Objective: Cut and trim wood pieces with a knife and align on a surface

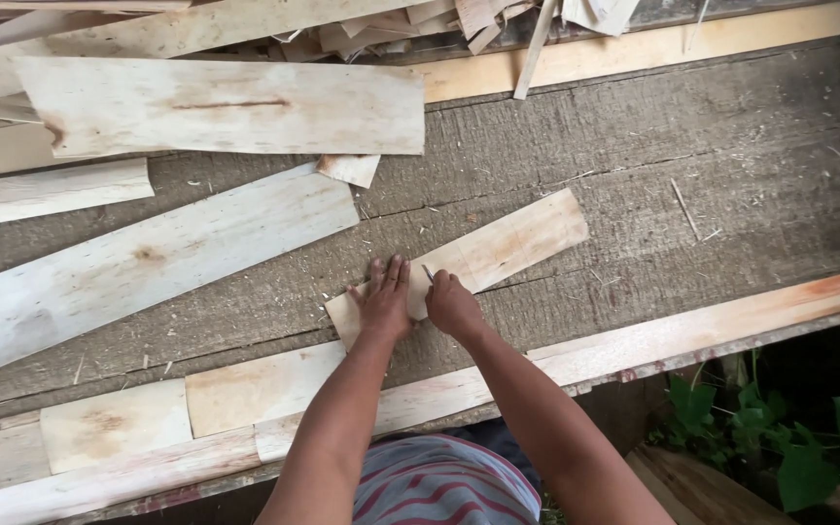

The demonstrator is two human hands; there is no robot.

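Item: thin wood strip (pixel 483 255), pale, flat on the rough grey table (pixel 731 165).
Long axis: slants from the near-left end, under the hands, up and away to the far-right end.
Left hand (pixel 384 297): pressed palm-down on the near end of the strip; fingers (pixel 389 272) straight, close together, pointing away from the person; nothing clasped, only bearing down.
Right hand (pixel 452 303): just beside the left, touching the same strip at its near edge; fingers curled into a loose fist around something small and dark, perhaps a blade or pencil, too little showing to tell which.
Nearer hand: both on the strip's near end; the free length lies ahead and to the right of them.
Surroundings: longer boards (pixel 148 262) lie well to the left; offcut pile (pixel 391 29) at the far edge; light wooden rail (pixel 712 326) along the near side.
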